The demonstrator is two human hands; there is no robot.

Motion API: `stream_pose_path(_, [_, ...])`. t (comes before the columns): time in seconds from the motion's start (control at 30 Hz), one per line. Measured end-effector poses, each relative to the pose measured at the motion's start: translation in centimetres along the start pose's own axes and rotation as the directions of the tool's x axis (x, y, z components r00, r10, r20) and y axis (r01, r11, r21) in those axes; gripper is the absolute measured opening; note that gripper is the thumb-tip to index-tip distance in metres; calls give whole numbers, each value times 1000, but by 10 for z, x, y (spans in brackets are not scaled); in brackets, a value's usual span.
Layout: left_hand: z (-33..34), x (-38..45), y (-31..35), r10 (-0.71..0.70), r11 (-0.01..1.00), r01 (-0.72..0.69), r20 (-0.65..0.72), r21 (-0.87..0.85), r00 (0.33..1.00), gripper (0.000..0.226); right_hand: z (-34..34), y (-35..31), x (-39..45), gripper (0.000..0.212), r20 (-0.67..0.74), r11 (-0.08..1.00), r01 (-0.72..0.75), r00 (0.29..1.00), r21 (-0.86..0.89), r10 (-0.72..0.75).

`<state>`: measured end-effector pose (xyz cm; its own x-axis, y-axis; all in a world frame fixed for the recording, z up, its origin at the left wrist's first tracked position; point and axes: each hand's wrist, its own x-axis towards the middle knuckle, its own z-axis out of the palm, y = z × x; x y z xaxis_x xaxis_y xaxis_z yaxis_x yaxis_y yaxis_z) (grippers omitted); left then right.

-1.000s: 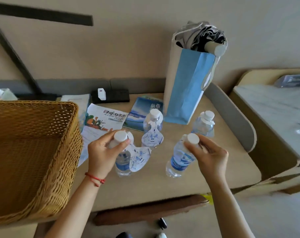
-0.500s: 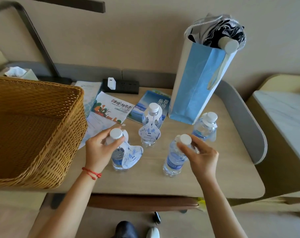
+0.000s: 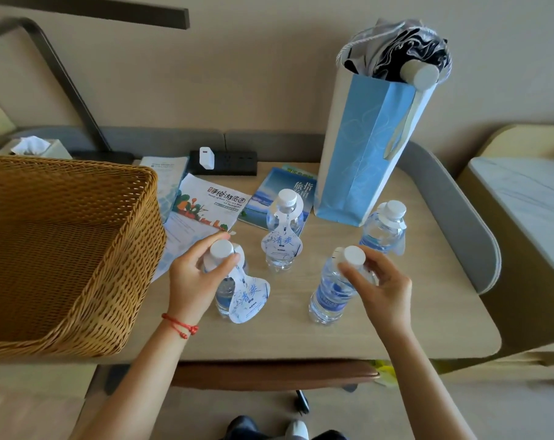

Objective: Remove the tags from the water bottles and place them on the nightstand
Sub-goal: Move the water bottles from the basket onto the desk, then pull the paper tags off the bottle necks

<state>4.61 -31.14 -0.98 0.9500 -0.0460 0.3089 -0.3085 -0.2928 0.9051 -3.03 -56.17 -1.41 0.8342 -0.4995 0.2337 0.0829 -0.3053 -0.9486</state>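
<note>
**Two hands gripping two water bottles by the neck, paper tags not yet off**

A person is standing over a light wooden tabletop [image 3: 301,338] and looking down at four small clear water bottles with white caps. The left hand [image 3: 194,277] is curling its fingers and thumb around the neck of the near-left bottle [image 3: 226,289], just under the cap. A white paper tag [image 3: 248,295] with blue lettering is hanging from that neck and draping down the front of the bottle. The right hand [image 3: 379,289] is pinching the neck of the near-right bottle [image 3: 331,292], which is leaning to the left; whether it is carrying a tag I cannot tell, since the fingers are covering the collar.

Behind them, a third bottle [image 3: 283,236] is standing upright in the middle with its tag [image 3: 280,244] hanging down the front. A fourth bottle [image 3: 383,230] is standing at the back right, beside a tall blue paper bag [image 3: 364,154]. A large wicker basket [image 3: 63,249] is sitting at the left, with leaflets [image 3: 210,203] lying flat behind the bottles.

To do this step well, it is probably best to work on one bottle at a time: one hand steadying the bottle low on the body, the other sliding the tag's loop straight up over the cap, gently, since thin paper is likely to tear. The pale surface at the far right may be the nightstand [image 3: 529,198], well apart from the bottles.
</note>
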Motion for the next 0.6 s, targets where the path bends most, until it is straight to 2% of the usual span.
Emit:
stream_pose_path(0.13, [-3, 3, 13, 111, 989, -108, -21, 98, 994, 35, -6, -2, 2, 31, 38, 999, 30, 999, -15, -29])
stream_pose_path(0.23, [-3, 6, 30, 220, 967, -214, -32, 138, 975, 36, -13, 0, 5, 22, 33, 1000, 27, 999, -1, -27])
stream_pose_path(0.33, [7, 6, 46, 270, 961, -269, -14, 56, 963, 30, -23, 4, 12, 13, 19, 998, -11, 1000, 57, 10])
stream_pose_path(0.43, [27, -2, 62, 228, 969, -222, 48, -112, 972, 29, -33, 5, 21, 13, 55, 998, -62, 997, 18, 61])
stream_pose_path(0.5, [47, -12, 65, 175, 970, -146, 143, -194, 974, 31, -37, 6, 27, 17, 93, 994, -105, 990, -13, 106])
stream_pose_path(0.6, [80, -26, 52, 73, 979, -8, 308, -205, 949, 32, -38, 9, 36, 15, 145, 986, -158, 976, -59, 165])
